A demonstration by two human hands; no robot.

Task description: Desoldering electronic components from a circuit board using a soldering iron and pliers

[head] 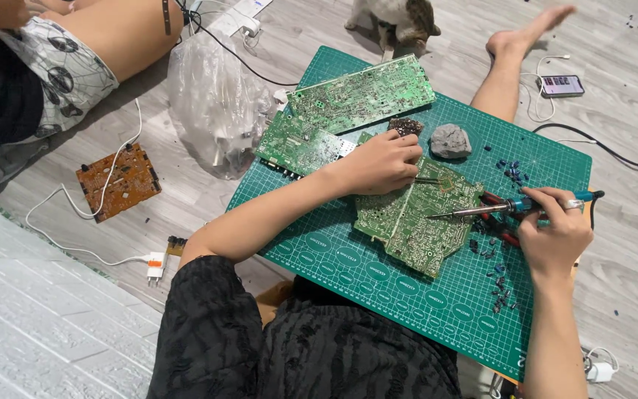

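A green circuit board (419,222) lies on a green cutting mat (348,258). My left hand (382,161) rests on the board's upper edge and pinches thin metal tweezers (428,180). My right hand (555,233) grips a blue-handled soldering iron (503,208), whose metal tip touches the board's right side. Red-handled pliers (498,222) lie under the iron. Small dark components (500,284) are scattered on the mat near my right hand.
Two more green boards (359,92) (297,144) lie at the mat's far end, beside a grey sponge-like lump (450,140). On the floor: a brown board (118,181), plastic bag (215,103), phone (561,86), cables, a cat (400,18). Another person (53,52) sits at left.
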